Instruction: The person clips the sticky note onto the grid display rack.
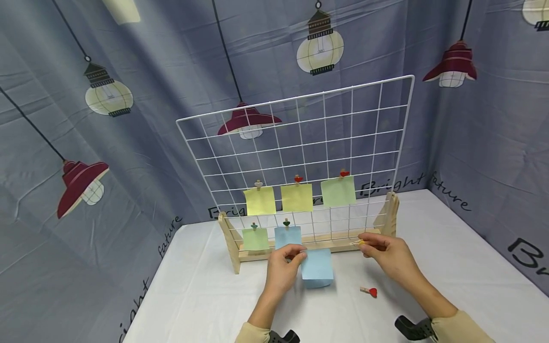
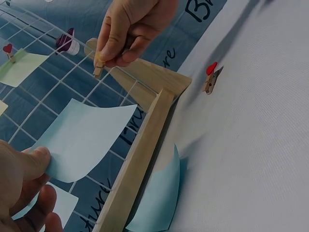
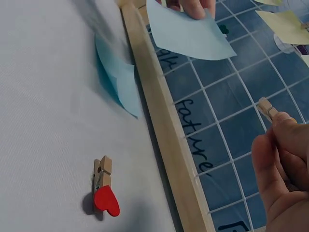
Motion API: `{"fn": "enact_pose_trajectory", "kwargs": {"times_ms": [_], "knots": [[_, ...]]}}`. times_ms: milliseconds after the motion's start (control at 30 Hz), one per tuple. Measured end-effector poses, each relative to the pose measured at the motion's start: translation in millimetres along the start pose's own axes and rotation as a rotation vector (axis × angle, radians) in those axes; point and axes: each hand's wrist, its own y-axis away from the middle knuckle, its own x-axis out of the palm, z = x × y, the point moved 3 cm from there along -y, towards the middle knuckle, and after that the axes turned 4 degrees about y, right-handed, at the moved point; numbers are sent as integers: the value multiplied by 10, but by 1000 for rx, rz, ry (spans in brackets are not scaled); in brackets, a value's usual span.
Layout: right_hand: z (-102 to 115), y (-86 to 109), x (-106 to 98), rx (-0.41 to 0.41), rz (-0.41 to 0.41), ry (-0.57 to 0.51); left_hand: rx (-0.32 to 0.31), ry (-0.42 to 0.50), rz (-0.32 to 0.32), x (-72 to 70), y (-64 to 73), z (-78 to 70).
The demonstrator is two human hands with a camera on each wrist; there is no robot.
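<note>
My left hand (image 1: 283,267) pinches a blue sticky note (image 1: 316,263) by its edge, in front of the lower part of the white wire grid (image 1: 324,141). Between thumb and fingertips, my right hand (image 1: 390,252) holds a small wooden clothespin (image 3: 265,107) with a bit of yellow on it, near the grid's lower right. A second blue sticky note (image 2: 159,198), curled up at one end, lies on the table below the held one. On the cloth to its right is a clothespin with a red heart (image 3: 102,186).
Two yellow notes (image 1: 259,201) and a green note (image 1: 339,192) hang clipped in the grid's upper row. Below hang a green note (image 1: 255,239) and a blue note (image 1: 288,236). A wooden base (image 1: 249,256) holds the grid up on the white table (image 1: 197,286).
</note>
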Motion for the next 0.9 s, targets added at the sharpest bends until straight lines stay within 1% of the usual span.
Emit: {"fn": "enact_pose_trajectory", "kwargs": {"times_ms": [67, 167, 300, 533, 667, 900], "knots": [[22, -11, 9, 10, 1, -2, 6, 7, -4, 11, -13, 0], [59, -22, 25, 10, 4, 7, -3, 9, -15, 23, -30, 4], [101, -44, 43, -17, -8, 28, -16, 10, -34, 29, -58, 18], [174, -112, 70, -65, -28, 20, 2, 39, -71, 71, -132, 70], [216, -153, 99, -62, -21, 1, 8, 41, -84, 98, -183, 45], [284, -197, 165, -41, 1, 23, 3, 12, -104, 127, -224, -36]]}}
